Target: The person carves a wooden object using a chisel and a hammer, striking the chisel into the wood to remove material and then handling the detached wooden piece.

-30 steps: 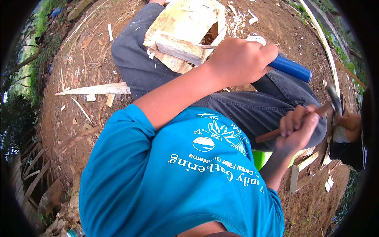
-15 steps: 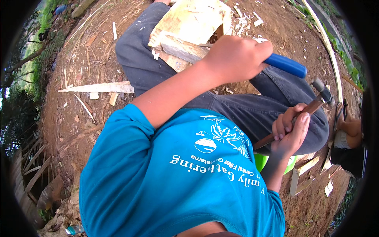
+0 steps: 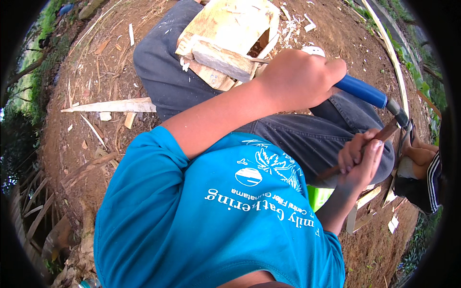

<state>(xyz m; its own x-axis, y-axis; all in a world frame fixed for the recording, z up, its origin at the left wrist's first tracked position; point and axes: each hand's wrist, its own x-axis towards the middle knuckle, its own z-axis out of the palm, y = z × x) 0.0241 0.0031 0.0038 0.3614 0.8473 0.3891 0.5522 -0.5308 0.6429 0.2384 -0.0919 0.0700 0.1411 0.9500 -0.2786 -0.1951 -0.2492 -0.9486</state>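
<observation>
My left hand (image 3: 300, 79) is closed round the blue handle of a chisel (image 3: 361, 91). The thin metal blade emerges from the far side of the fist and points left at a carved block of pale wood (image 3: 230, 24). A grey-faced ledge of that block (image 3: 222, 60) lies at the blade's tip, though the exact contact is hard to see. My right hand (image 3: 360, 156) grips the wooden shaft of a hammer (image 3: 384, 132). Its metal head appears against the butt of the chisel handle. The block rests between my bent legs.
Wood chips (image 3: 293, 26) litter the brown soil beyond the block. A long pointed offcut (image 3: 110, 105) lies left of my leg. Another person's leg and foot (image 3: 418, 156) are close at the right. Something bright green (image 3: 318, 196) shows beside my right forearm.
My left hand and the chisel have shifted right and slightly nearer. The hammer head, earlier apart from the chisel, now appears to meet its butt end.
</observation>
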